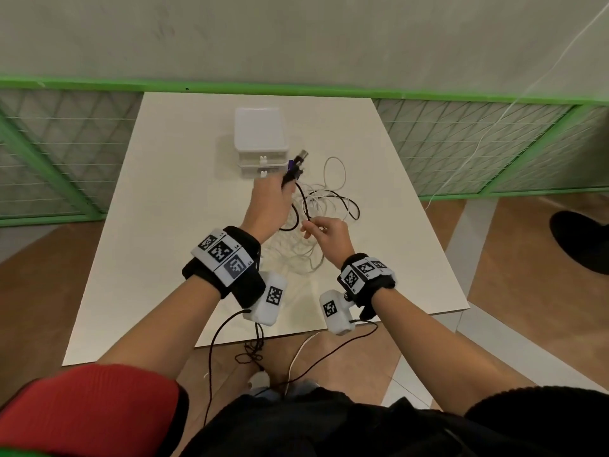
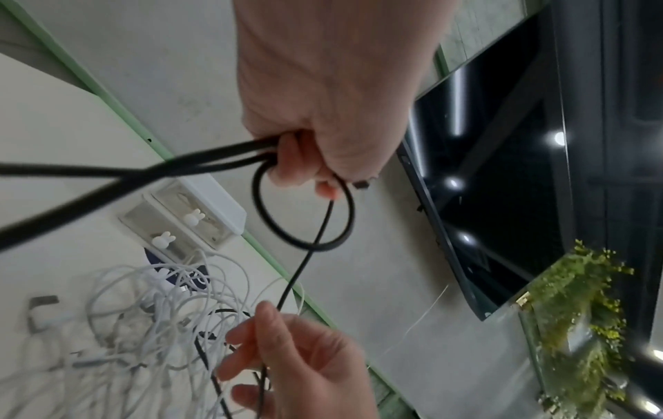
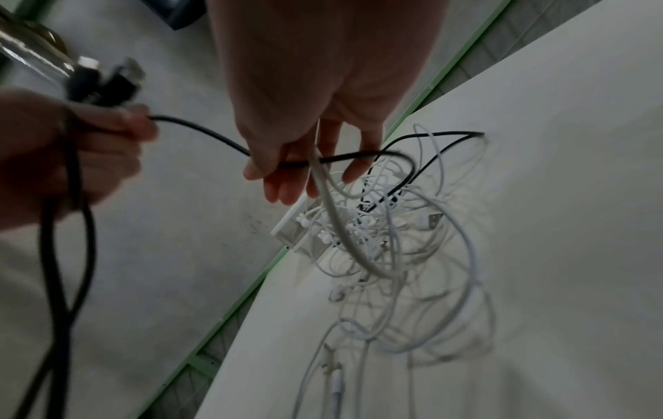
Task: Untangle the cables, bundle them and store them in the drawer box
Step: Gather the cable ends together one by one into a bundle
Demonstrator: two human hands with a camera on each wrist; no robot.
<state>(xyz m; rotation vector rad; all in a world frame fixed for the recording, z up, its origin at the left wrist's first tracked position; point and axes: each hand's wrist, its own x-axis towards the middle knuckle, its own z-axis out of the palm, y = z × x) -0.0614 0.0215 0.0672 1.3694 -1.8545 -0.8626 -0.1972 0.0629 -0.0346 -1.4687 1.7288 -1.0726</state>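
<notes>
My left hand (image 1: 275,201) is raised above the white table (image 1: 171,225) and grips a black cable (image 2: 305,215) in folded loops. The cable's plugs (image 1: 296,163) stick out past the fingers. From that fist one strand runs down to my right hand (image 1: 316,227), which pinches it between thumb and fingers (image 3: 287,170). A white cable (image 3: 331,209) also crosses those fingers. Below both hands a tangle of white cables (image 1: 306,255) lies on the table, with part of the black cable still looped through it. The white drawer box (image 1: 260,140) stands behind, both drawers pushed in.
A green-framed mesh fence (image 1: 66,153) runs behind and beside the table, against a grey wall. A thin white cord (image 1: 494,120) hangs along the wall at the right. A dark shape (image 1: 583,239) sits on the floor to the right. Bare tabletop lies left of the box.
</notes>
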